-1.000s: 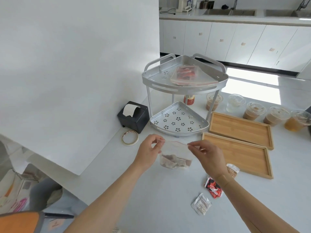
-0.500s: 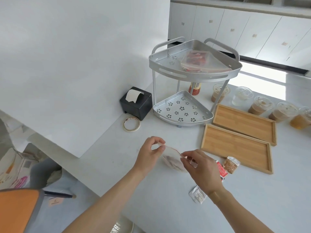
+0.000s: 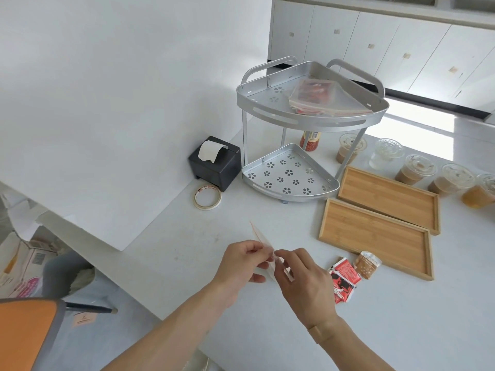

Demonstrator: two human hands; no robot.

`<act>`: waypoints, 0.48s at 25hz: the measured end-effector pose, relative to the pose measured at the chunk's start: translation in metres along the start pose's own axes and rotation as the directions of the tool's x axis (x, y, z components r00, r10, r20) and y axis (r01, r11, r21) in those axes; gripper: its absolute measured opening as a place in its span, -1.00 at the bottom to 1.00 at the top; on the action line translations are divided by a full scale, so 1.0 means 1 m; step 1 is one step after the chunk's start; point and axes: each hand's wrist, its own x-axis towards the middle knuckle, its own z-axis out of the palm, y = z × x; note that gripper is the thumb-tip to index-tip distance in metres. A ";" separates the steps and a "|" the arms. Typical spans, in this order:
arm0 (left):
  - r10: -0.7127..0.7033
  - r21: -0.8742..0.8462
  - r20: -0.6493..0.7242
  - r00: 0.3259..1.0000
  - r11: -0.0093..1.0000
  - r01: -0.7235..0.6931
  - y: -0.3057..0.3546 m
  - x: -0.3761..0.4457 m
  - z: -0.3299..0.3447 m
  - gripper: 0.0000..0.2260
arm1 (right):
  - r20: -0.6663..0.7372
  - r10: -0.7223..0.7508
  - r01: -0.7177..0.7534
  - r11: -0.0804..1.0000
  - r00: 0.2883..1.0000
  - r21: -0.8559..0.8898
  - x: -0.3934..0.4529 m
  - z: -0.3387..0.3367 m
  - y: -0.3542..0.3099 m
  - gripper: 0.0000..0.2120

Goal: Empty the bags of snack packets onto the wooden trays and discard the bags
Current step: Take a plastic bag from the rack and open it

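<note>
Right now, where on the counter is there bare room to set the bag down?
Both wooden trays are bare. The counter between the tape roll and left hand is open. Crowded: cups behind the trays, loose packets beside the right hand.

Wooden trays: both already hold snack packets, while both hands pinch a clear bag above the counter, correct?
Not quite. The head view shows both wooden trays bare; the snack packets lie on the counter beside the nearer tray. The left hand and right hand do pinch the clear bag.
</note>
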 end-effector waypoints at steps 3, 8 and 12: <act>-0.015 0.032 0.020 1.000 0.999 0.014 0.001 -0.001 -0.005 -0.88 | 0.171 0.154 -0.176 0.978 0.973 0.116 0.002 -0.009 -0.004 -0.78; 0.026 0.139 0.016 1.000 0.990 -0.028 0.005 -0.001 -0.010 -0.85 | 0.458 0.297 -0.429 0.877 0.838 0.218 0.014 -0.020 -0.007 -0.69; 0.044 0.171 0.069 0.997 0.984 -0.056 0.005 0.002 -0.014 -0.82 | 0.596 0.300 -0.556 0.773 0.745 0.305 0.026 -0.021 -0.004 -0.77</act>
